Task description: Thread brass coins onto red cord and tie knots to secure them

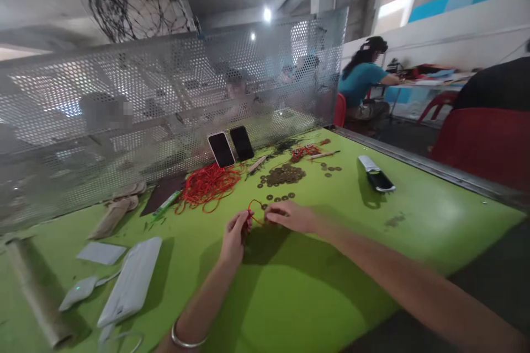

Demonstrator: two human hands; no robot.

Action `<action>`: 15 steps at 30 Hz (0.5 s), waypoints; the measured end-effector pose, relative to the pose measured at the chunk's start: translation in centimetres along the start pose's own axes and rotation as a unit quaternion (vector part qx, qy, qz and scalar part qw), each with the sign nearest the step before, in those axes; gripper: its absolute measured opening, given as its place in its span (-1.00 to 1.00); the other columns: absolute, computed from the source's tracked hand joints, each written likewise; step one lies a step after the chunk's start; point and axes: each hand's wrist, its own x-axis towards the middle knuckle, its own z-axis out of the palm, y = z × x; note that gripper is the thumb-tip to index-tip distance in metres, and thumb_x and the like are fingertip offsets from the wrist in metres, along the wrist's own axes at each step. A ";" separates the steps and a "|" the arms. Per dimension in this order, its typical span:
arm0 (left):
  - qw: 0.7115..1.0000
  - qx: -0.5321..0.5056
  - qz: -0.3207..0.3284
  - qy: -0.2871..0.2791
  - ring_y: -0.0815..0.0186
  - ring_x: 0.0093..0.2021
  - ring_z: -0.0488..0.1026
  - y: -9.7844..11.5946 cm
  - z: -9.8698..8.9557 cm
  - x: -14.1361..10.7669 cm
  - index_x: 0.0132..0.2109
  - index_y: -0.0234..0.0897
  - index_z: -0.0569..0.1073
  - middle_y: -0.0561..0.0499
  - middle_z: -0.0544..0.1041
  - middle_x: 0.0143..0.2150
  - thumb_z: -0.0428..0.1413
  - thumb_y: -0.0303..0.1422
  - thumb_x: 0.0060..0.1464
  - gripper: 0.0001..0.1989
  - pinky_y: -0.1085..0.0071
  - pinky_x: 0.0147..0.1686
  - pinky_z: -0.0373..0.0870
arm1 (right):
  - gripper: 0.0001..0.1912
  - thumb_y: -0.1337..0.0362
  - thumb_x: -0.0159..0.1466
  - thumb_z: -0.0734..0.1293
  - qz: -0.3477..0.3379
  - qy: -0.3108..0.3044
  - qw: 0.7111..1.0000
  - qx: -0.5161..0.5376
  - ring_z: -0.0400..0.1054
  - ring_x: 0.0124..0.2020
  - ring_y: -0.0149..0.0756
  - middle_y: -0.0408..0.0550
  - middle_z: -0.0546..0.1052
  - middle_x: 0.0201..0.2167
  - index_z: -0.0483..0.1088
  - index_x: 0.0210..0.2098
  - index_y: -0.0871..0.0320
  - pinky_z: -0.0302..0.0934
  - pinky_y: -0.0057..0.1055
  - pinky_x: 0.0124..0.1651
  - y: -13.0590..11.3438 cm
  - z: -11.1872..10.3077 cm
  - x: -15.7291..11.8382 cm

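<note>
My left hand (237, 234) is closed in a pinch on a thin red cord (254, 201). The cord bows up in a small loop between my two hands. My right hand (292, 216) is closed too, its fingertips at the other side of the loop, where a strand runs into them. A round brown coin with a hole (264, 207) shows at those fingertips; whether it is gripped or threaded is too small to tell. Just beyond lie a short row of similar coins (284, 197) and a heap of coins (285, 175).
A tangle of red cord (209, 183) lies left of the heap. Two phones (221, 149) lean near a perforated metal screen (165, 99). A white power bank (131, 281) and a cardboard tube (39, 292) lie left; a silver-black device (376, 174) lies right. A person (364, 80) sits beyond.
</note>
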 end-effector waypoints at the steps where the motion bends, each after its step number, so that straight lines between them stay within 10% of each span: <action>1: 1.000 -0.004 0.002 -0.004 0.50 -0.53 0.32 0.1 -0.1 -0.3 -0.40 -0.35 0.54 0.08 0.44 -0.55 0.26 -0.20 -0.20 -0.72 0.61 -0.50 0.25 | -0.69 0.12 0.27 0.19 0.004 0.016 1.000 0.022 0.30 -0.45 -0.39 -0.02 0.49 -0.36 0.43 -0.22 0.19 0.13 -0.44 -0.40 -0.1 0.3 0.2; 15: 0.996 0.021 0.048 -0.071 0.45 -0.54 0.33 1.5 -0.7 -1.9 -0.43 -0.36 0.50 0.06 0.43 -0.55 0.27 -0.26 -0.25 -0.75 0.54 -0.53 0.21 | -0.79 0.17 0.09 0.38 0.062 0.117 0.957 0.260 0.35 -0.44 -0.39 -0.10 0.49 -0.48 0.46 -0.38 0.20 0.25 -0.41 -0.29 -1.4 5.8 2.2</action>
